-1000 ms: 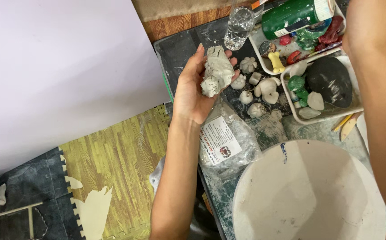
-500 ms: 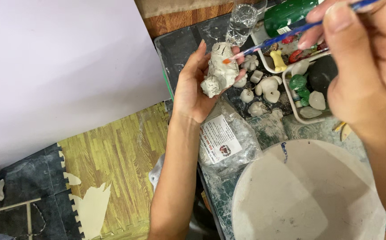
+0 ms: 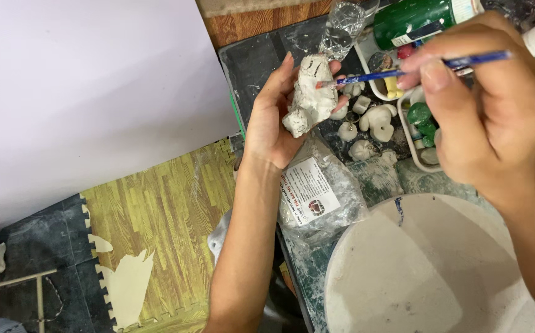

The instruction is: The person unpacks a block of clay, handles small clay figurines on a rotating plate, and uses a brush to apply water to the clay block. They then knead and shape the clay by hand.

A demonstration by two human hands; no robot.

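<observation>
The left hand (image 3: 273,120) was curled round a white clay figure (image 3: 309,98), holding it up over the dark table (image 3: 255,58). The right hand (image 3: 489,117) pinched a blue brush (image 3: 415,69), and its tip touched the figure. Small white clay bits (image 3: 372,120) lay just beside it. A plastic bag (image 3: 317,197) and a round white board (image 3: 421,271) lay below.

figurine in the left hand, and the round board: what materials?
Figurine: looks like air-dry clay or plaster, matte white, lumpy, unglazed, with small dark marks. Round board: unclear, maybe plaster or coated wood; dull off-white, smeared and dusty, with a blue streak.
</observation>
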